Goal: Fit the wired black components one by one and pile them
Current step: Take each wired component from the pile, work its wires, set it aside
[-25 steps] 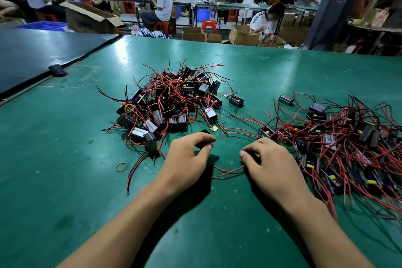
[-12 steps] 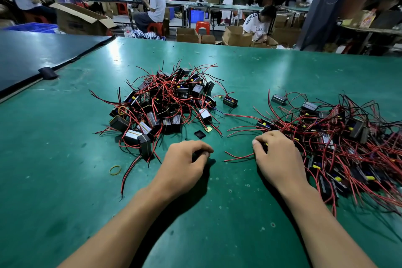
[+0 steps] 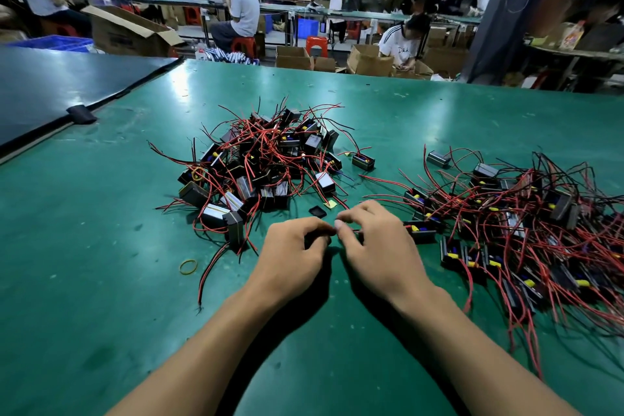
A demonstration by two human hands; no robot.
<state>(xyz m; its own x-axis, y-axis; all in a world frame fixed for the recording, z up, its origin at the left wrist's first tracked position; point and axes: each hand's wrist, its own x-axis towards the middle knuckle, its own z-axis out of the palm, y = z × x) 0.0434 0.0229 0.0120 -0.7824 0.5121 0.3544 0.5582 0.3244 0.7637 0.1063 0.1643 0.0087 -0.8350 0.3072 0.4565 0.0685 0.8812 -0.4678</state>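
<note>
Two heaps of black components with red and black wires lie on the green table: a left pile and a wider right pile. My left hand curls round a small black part, mostly hidden by its fingers. My right hand is beside it, fingertips touching the left hand's, its curled fingers holding a black wired component of which only a corner shows. A loose black cap lies just beyond the hands.
A yellow scrap sits by the cap. A rubber band lies at the front left. A dark mat with a black clip borders the table's left. People work at benches with cardboard boxes behind.
My right hand left the edge of the right pile and moved left with a component until it met my left hand. The left hand stayed put.
</note>
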